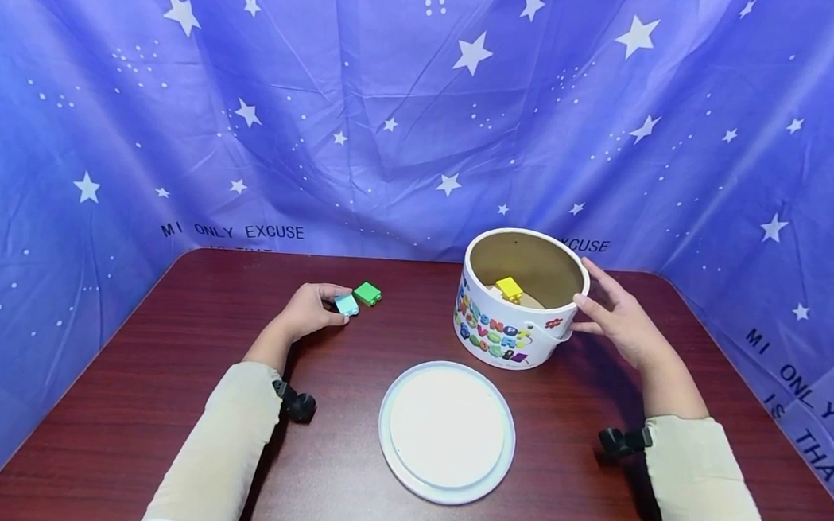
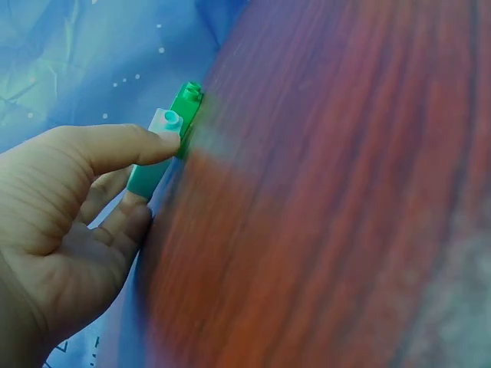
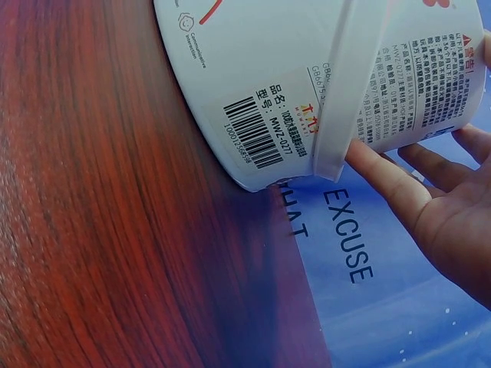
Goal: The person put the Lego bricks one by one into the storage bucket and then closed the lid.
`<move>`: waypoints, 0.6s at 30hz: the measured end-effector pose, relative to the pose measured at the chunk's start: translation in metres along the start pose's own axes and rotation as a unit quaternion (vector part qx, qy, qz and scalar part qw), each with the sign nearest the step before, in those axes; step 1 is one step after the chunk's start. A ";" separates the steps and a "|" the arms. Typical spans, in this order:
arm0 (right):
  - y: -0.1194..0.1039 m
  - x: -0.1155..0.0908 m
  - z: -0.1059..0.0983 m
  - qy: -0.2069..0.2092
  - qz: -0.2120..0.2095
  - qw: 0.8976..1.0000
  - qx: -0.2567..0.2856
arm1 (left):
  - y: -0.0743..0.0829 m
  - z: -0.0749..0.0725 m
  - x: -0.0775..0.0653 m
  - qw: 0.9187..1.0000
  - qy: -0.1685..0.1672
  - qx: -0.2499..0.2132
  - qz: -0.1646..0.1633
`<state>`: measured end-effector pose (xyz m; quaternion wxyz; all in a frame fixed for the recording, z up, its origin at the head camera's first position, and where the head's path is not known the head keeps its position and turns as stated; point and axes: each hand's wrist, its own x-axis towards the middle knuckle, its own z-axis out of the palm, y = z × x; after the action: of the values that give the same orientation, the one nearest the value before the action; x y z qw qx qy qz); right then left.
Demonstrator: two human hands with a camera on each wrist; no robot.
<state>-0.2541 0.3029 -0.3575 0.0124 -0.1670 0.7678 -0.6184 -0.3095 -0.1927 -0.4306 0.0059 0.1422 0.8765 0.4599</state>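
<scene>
My left hand [image 1: 308,311] pinches a light blue building block [image 1: 346,304] between thumb and fingers, at the left of the table in the head view. A green building block [image 1: 368,293] lies just beyond it; in the left wrist view the light blue block [image 2: 153,157] overlaps the green one [image 2: 189,98]. At the right, my right hand [image 1: 621,321] touches the side and rim of a white bucket [image 1: 488,329] with spread, fairly straight fingers. The bucket stands upright without a lid, printed with colourful letters. Inside it sits a yellow building block [image 1: 509,288].
A round white lid [image 1: 447,430] lies flat on the dark red wooden table [image 1: 325,478], in front of the bucket. The bucket's white handle [image 3: 349,92] hangs down its side. A blue curtain [image 1: 397,116] with white stars surrounds the table's back and sides.
</scene>
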 end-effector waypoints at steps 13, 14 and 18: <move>0.001 0.000 0.000 0.001 -0.010 1.000 0.019 | 0.010 0.003 -0.004 0.998 -0.003 -0.064 0.004; 0.001 0.000 0.000 0.001 -0.010 1.000 0.020 | 0.011 0.003 -0.005 0.998 -0.003 -0.068 0.005; 0.000 -0.001 0.001 0.002 -0.009 1.000 0.022 | 0.017 0.004 -0.007 0.997 -0.005 -0.075 0.007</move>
<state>-0.2527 0.3025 -0.3578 0.0090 -0.1725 0.7523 -0.6358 -0.2984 -0.1821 -0.4199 0.0173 0.1501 0.8386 0.5234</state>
